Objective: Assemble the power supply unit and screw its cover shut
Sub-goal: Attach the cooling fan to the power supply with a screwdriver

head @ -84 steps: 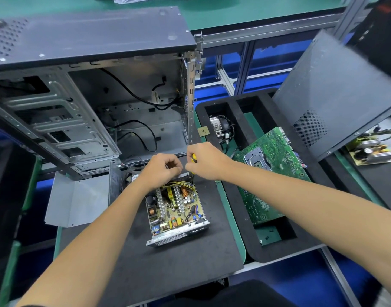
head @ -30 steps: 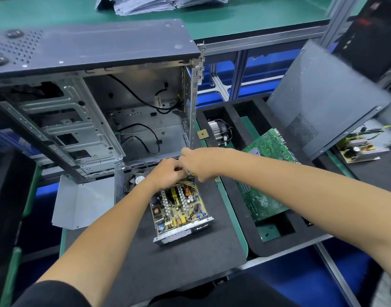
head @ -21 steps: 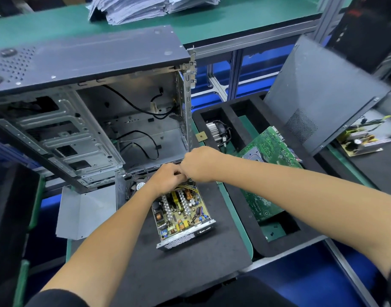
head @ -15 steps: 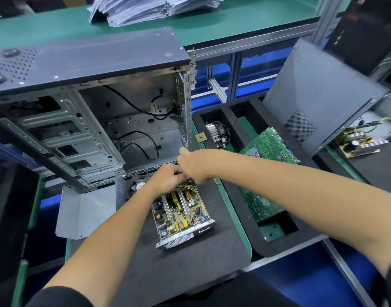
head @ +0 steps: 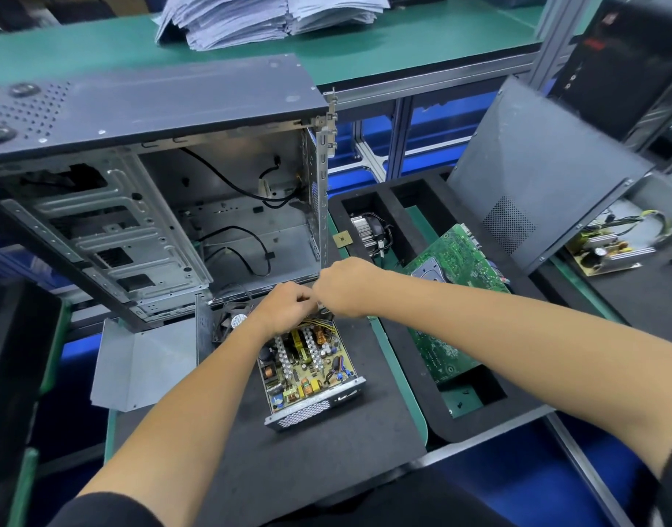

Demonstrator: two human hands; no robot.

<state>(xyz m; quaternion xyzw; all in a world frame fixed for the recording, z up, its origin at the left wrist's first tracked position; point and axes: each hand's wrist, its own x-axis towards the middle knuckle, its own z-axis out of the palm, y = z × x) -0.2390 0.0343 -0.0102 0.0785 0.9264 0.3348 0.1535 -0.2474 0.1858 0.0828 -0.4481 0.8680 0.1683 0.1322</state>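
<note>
Both hands crowd the far end of the open PSU [head: 308,370]: the left hand [head: 285,311] and right hand [head: 344,287] meet there, fingers curled, what they hold hidden. Just behind them stands the open case [head: 155,207], its lower edge close over the knuckles. The loose cover [head: 148,365] lies to the left, its upright wall touching the PSU side. The foam tray [head: 410,374] borders the right. The black mat [head: 289,462] in front of the PSU is bare between the forearms.
</note>
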